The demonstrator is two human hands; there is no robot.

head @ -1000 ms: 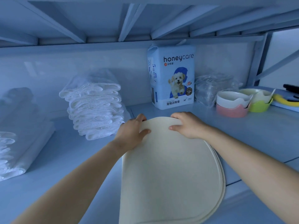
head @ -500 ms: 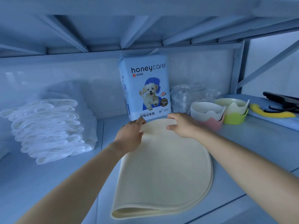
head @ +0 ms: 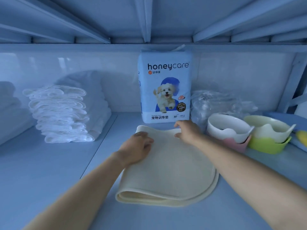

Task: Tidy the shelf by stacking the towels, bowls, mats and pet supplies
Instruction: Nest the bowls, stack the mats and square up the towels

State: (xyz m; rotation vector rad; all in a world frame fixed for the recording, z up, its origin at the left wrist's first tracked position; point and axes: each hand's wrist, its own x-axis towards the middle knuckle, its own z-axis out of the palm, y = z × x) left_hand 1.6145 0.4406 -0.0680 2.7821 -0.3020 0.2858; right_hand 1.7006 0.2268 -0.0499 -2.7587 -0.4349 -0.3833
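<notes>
Dim, blue-tinted light; soft glare on the back wall (head: 49, 67); wide-angle bending at edges.

before you: one shelf (head: 49, 171), pale flat board, with a seam (head: 102, 141) running front to back, left of centre. above you: underside of the upper deck (head: 174, 17), crossed by metal ribs (head: 146, 22) that meet a rear crossbar (head: 66, 47). behind: a glossy back wall (head: 74, 63) catching faint reflections. at your right: an upright post (head: 289, 87). light: cool, bluish, dim.

Bare shelf (head: 49, 171) between towel stack (head: 63, 113) and mat (head: 174, 171); pack (head: 164, 87) behind.
</notes>
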